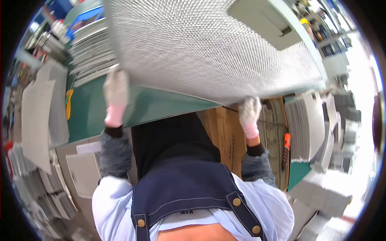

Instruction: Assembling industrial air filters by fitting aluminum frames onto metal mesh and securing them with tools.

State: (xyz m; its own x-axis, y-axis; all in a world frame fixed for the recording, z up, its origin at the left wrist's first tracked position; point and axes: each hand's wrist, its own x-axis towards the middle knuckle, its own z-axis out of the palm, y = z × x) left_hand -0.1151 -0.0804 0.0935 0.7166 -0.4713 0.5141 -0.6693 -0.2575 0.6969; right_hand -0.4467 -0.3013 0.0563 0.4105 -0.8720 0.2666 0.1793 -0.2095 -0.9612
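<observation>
A large silver metal mesh panel (181, 48) with a pale frame stands tilted above the green work table (161, 105). A flat grey plate with a small dark latch-like slot lies on its upper right. My left hand (116, 88), in a white glove with a pink cuff, is closed at the panel's lower left corner; motion blurs its fingers. My right hand (250, 113), gloved the same way, has its fingers curled on the lower edge towards the right. The panel hides most of the table behind it.
An open cardboard box (227, 136) holding stacked grey mesh pieces (269, 120) sits at my right, an orange and black hand tool (286, 150) on it. Stacks of thin panels stand left (94, 50) and right (301, 128). A yellow-handled tool (69, 103) and a blue tray (86, 19) lie left.
</observation>
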